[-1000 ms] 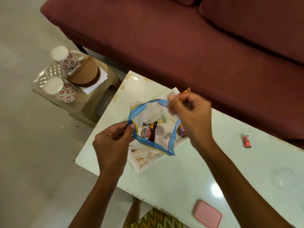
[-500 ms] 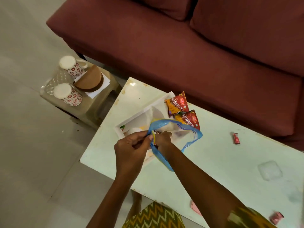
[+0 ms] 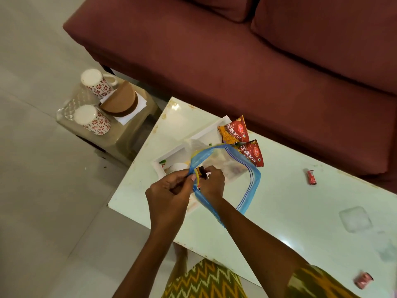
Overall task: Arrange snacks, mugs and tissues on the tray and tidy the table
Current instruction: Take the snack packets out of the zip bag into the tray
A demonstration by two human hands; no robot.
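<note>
Since half a second ago the right hand [image 3: 211, 182] has pushed a little deeper through the mouth of the zip bag [image 3: 234, 168], while the left hand [image 3: 169, 190] keeps its pinch on the blue rim. Behind everything a maroon sofa [image 3: 236, 61] fills the far side. Before it the pale table [image 3: 290, 211] carries a white tray [image 3: 171, 157] at its left corner, and the clear bag hangs open over that tray. To the left, lower down, a small stool [image 3: 129, 134] bears two flowered mugs [image 3: 94, 82] upside down and a brown tissue holder [image 3: 120, 102] on white tissues. Two red-and-yellow snack packets [image 3: 235, 131] lie at the tray's far end, touching each other. The right hand's fingers are closed on a small dark wrapped snack [image 3: 202, 170] just inside the bag's opening. A red candy [image 3: 311, 177] lies alone well to the right; another candy wrapper [image 3: 363, 280] sits near the table's near edge.
</note>
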